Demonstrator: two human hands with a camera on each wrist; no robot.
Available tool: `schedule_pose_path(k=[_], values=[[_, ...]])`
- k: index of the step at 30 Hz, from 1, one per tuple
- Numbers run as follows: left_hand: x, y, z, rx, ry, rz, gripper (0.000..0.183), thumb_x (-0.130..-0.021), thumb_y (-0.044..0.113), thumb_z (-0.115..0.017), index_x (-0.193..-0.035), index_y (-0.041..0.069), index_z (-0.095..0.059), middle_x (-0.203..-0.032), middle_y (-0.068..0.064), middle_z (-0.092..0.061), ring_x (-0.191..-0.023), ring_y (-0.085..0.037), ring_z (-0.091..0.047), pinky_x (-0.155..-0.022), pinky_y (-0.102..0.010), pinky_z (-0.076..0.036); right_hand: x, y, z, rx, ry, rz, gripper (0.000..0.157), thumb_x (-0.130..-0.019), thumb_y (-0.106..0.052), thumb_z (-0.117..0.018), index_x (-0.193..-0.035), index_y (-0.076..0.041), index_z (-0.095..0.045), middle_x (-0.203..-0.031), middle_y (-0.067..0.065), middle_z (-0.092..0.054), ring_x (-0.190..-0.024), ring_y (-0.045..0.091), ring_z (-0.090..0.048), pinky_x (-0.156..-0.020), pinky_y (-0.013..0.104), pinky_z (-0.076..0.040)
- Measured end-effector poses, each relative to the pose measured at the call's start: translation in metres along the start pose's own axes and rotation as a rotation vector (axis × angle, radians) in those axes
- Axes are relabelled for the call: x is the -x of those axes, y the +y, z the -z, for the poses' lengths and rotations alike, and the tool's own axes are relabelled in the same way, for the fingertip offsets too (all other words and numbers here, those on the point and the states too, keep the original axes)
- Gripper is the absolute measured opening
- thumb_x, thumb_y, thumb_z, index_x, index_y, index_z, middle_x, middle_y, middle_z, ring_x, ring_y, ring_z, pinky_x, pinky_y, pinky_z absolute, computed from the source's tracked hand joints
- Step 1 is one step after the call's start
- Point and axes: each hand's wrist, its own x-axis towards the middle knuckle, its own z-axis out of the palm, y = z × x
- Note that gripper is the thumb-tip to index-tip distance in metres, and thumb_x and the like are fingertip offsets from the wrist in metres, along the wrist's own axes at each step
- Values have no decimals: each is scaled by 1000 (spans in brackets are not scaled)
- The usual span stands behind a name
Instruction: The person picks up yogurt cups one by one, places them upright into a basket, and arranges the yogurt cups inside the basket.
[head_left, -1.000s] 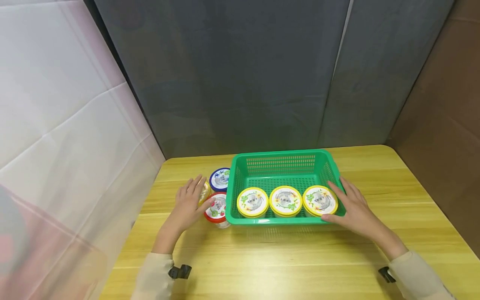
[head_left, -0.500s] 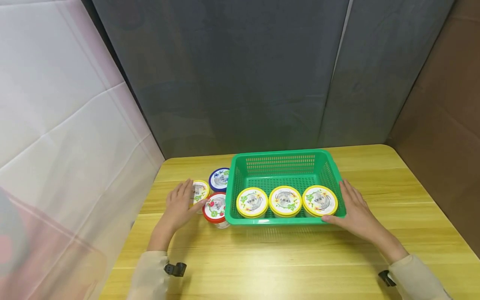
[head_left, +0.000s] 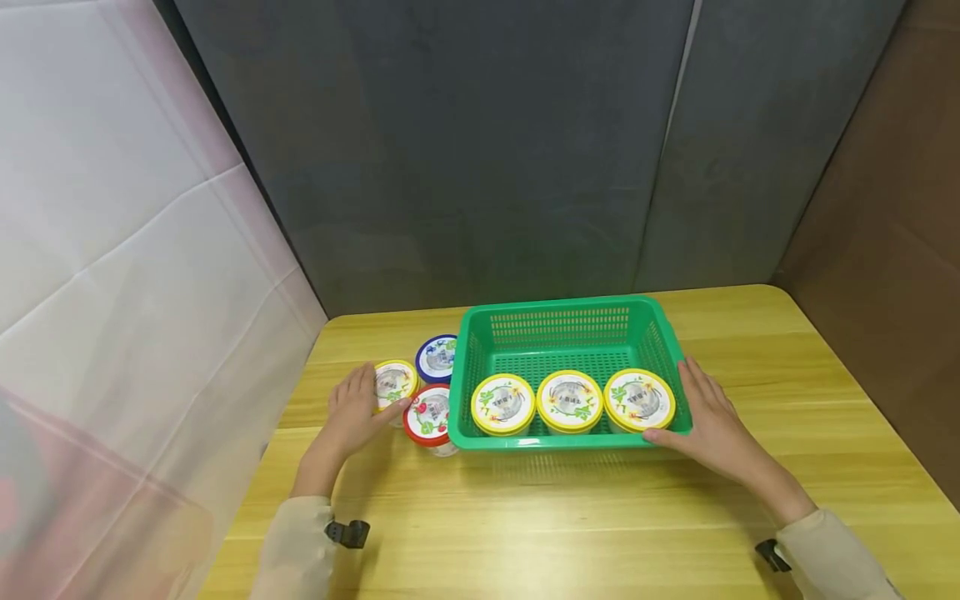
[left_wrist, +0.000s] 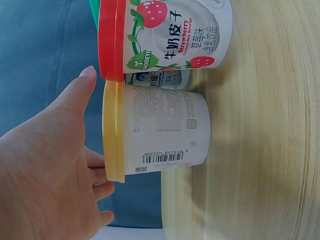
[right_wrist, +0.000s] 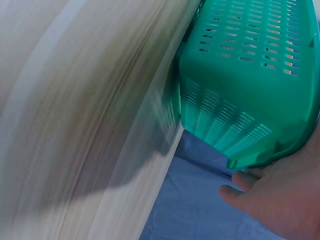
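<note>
In the head view, a yellow-lidded drink cup (head_left: 394,383) stands left of the green basket (head_left: 551,444), close to a red-lidded cup (head_left: 429,415) and a blue-lidded cup (head_left: 438,358). My left hand (head_left: 352,417) is at the yellow-lidded cup's left side, fingers nearly straight. The left wrist view has the thumb beside the yellow lid (left_wrist: 114,132) and the fingers partly behind the cup; contact is unclear. My right hand (head_left: 712,425) rests on the basket's front right corner, thumb over the front rim and fingers extended along the right rim.
A row of yellow-lidded cups (head_left: 570,402) fills the basket's front. The wooden table (head_left: 555,533) ends at a dark grey backdrop (head_left: 480,167). A white sheet (head_left: 150,250) borders the left, a brown panel (head_left: 885,250) the right.
My left hand has drawn back leftward, uncovering the yellow-lidded cup's top. The right hand's index finger has moved from inside the basket onto its right rim. Cups in the basket hold their places.
</note>
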Motion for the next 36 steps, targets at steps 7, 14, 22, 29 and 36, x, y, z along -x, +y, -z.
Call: schedule_pose_path(k=[7,14,22,29,36], values=[[-3,-1,-2,4,-3,12,103,-94,60,-54,-154,-11,-11,-160,-33,-15,-148,-50,-12,-118,-67,-9,-1,0,0,-2,3,-7,128,-77,-62,-75,-159,-6,6,-167,19,7,-146,59,-9,-108,78,-15],[-6,-4,-4,28,-7,27,103,-93,60,-54,-153,-13,-12,-159,-34,-15,-147,-51,-12,-117,-69,-10,0,0,-1,-3,8,-8,128,-77,-62,-75,-159,-6,5,-167,19,6,-146,58,-10,-108,79,-16],[-10,-7,-3,16,-34,46,102,-95,59,-53,-153,-13,-10,-160,-35,-11,-148,-52,-10,-118,-68,-9,0,0,-2,-3,19,-4,128,-77,-62,-75,-159,-6,4,-167,22,2,-146,59,-12,-107,79,-17],[-11,-9,-3,0,-29,40,103,-93,58,-56,-152,-14,-11,-159,-36,-13,-147,-52,-13,-118,-68,-11,-1,0,-3,-3,27,0,127,-77,-62,-76,-159,-6,4,-167,22,0,-145,58,-13,-107,79,-17],[-13,-11,-4,-8,-23,40,103,-93,58,-57,-152,-14,-12,-158,-36,-16,-146,-52,-14,-118,-67,-11,-1,0,-3,-5,32,2,127,-77,-61,-76,-159,-6,3,-167,22,0,-145,59,-13,-107,79,-17]])
